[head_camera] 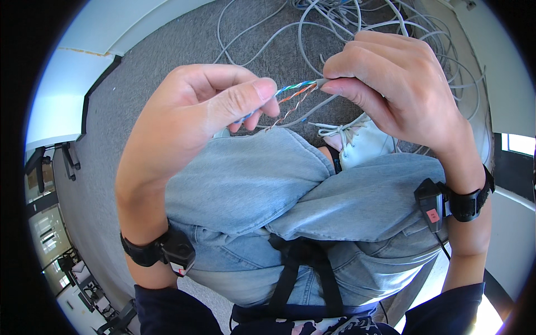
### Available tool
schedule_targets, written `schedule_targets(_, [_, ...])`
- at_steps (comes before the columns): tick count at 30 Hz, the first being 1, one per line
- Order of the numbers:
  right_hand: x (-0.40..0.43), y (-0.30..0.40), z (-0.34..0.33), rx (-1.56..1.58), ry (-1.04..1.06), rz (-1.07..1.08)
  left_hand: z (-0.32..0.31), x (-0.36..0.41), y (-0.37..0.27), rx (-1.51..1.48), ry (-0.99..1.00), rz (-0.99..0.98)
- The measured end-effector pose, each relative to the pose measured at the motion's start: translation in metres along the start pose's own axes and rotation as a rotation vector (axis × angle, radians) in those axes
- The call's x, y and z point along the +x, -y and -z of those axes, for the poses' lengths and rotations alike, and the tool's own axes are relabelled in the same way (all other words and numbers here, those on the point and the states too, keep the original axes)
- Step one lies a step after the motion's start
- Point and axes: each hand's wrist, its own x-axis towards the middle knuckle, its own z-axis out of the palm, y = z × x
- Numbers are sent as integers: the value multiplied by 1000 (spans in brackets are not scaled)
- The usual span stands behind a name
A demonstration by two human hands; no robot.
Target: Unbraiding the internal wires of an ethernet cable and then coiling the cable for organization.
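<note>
Between thumb and fingers, my right hand (389, 79) grips the grey jacket end of a network cable (321, 83). Twisted wire pairs come out of the jacket and fan to the left. My left hand (222, 98) pinches the green and blue pairs (295, 87) between thumb and forefinger. The orange pair (292, 98) runs behind the left fingertips; whether it is pinched too I cannot tell. Lower down, the brown pair (289, 114) hangs loose and wavy. Both hands are raised above my crossed, jeans-covered legs (251, 180).
Tangled grey cables (335, 16) lie on the grey carpet (167, 54) ahead and to the right. A white shoe (364, 140) sticks out under my legs. White panels (473, 63) stand on both sides. Straps hold black devices (178, 251) on my forearms, one with a wire.
</note>
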Motion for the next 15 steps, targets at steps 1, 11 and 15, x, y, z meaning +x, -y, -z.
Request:
schedule_targets(1, [0, 0, 1, -10, 31, -7, -1, 0, 1, -2, 0, -1])
schedule_targets(11, [-2, -3, 0, 188, -8, -20, -2, 4, 0, 441, -176, -592])
schedule_targets(15, [-2, -1, 3, 260, -6, -40, -4, 4, 2, 533, -171, -753])
